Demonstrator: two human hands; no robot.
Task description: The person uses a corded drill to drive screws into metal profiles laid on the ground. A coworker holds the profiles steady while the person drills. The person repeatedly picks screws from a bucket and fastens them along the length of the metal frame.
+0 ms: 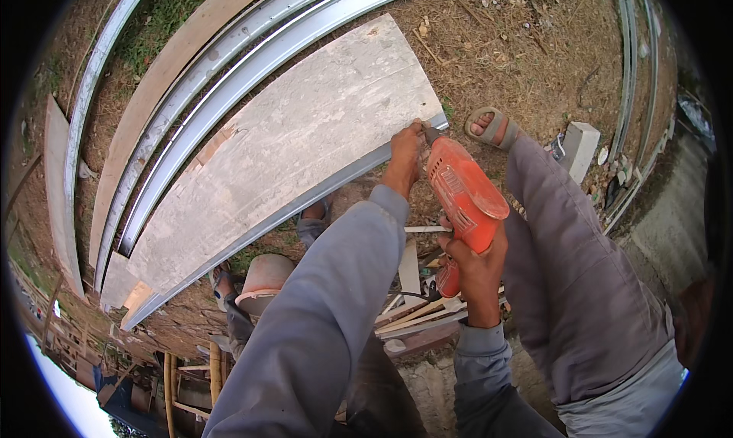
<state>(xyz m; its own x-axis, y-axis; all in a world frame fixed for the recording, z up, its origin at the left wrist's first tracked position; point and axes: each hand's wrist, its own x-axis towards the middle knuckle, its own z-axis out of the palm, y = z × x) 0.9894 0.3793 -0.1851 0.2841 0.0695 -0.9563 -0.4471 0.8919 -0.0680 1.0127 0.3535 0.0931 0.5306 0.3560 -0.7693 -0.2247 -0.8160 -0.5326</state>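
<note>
Outdoors, a worker's right hand [481,262] grips the rear handle of an orange-red corded-style power drill [462,186], its nose at the right end of a long, weathered grey-white board [305,109] edged by a grey metal channel [359,168]. The left hand [407,155] bunches its fingers beside the drill's nose; whether they hold anything cannot be told. A foot in a tan sandal [501,128] rests on dry ground nearby.
</note>
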